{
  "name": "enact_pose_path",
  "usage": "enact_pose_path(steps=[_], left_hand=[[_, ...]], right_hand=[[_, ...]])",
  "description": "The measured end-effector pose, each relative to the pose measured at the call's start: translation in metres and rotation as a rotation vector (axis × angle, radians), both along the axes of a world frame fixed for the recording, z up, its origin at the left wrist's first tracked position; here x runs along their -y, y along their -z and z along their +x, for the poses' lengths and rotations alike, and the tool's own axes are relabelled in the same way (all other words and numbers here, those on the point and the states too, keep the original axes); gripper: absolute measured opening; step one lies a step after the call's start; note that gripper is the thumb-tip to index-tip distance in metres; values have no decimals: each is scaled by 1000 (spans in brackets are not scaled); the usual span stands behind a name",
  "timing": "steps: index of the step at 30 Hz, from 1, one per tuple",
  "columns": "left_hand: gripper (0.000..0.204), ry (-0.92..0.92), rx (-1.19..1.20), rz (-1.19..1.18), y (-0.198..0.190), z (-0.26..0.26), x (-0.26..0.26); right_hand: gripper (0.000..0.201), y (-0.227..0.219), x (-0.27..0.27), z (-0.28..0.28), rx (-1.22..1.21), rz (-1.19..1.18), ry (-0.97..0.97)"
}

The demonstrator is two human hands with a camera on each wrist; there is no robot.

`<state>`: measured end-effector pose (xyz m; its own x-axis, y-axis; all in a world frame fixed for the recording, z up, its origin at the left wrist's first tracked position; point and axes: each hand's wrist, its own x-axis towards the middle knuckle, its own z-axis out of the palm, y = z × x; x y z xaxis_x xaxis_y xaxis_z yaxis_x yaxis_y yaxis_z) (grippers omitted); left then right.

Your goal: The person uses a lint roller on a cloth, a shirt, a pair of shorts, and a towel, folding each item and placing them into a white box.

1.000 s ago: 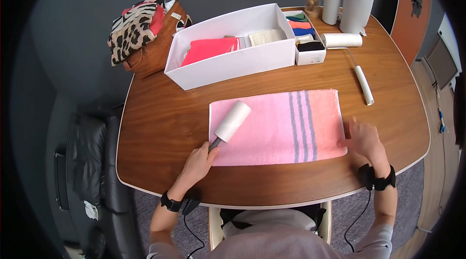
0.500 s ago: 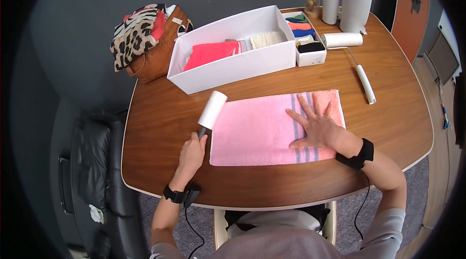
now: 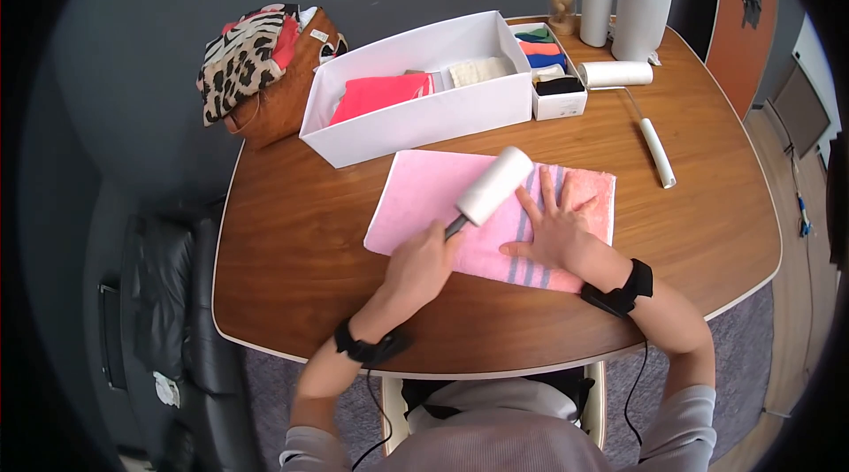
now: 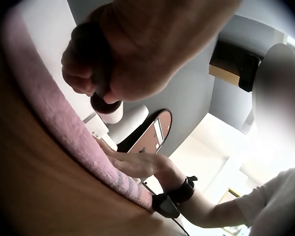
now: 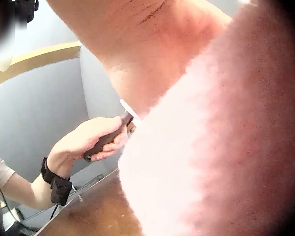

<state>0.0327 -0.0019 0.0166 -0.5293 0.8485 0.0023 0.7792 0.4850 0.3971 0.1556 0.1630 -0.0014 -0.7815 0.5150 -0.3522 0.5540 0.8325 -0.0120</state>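
Note:
My left hand (image 3: pixel 418 264) grips the dark handle of a white lint roller (image 3: pixel 497 185). Its roll overlaps the middle of a pink towel (image 3: pixel 416 194) that has grey stripes and an orange-pink end. With fingers spread, my right hand (image 3: pixel 559 238) presses flat on the towel's striped right part. In the right wrist view, left-hand fingers (image 5: pixel 110 146) curl round the roller's handle (image 5: pixel 107 141); most of the roll is hidden there behind the towel and right wrist. The left wrist view shows the towel (image 4: pixel 64 123) edge-on, with the right hand (image 4: pixel 132 163) lying at its far end.
Behind the towel stands a long white box (image 3: pixel 424 127) holding folded cloths, beside a small box (image 3: pixel 561 106) of rolled fabrics. A large paint-roller-like tool (image 3: pixel 656 152) lies at right. Clothes drape over a brown bag (image 3: pixel 270 114) at back left.
My right hand came from beside the towel onto its striped part. My left hand swung the lint roller left off the towel, then right over its middle. The towel has turned and shifted slightly.

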Motion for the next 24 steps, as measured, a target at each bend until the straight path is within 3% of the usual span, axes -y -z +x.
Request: enact_pose_path(steps=[7, 15, 24], left_hand=[[34, -202, -50, -143, 22, -1, -15], [35, -430, -184, -214, 30, -56, 16], [37, -559, -392, -182, 17, -77, 49]], right_hand=[[107, -22, -28, 15, 43, -206, -142], [111, -19, -25, 16, 39, -136, -126], [110, -13, -23, 21, -39, -111, -113]])
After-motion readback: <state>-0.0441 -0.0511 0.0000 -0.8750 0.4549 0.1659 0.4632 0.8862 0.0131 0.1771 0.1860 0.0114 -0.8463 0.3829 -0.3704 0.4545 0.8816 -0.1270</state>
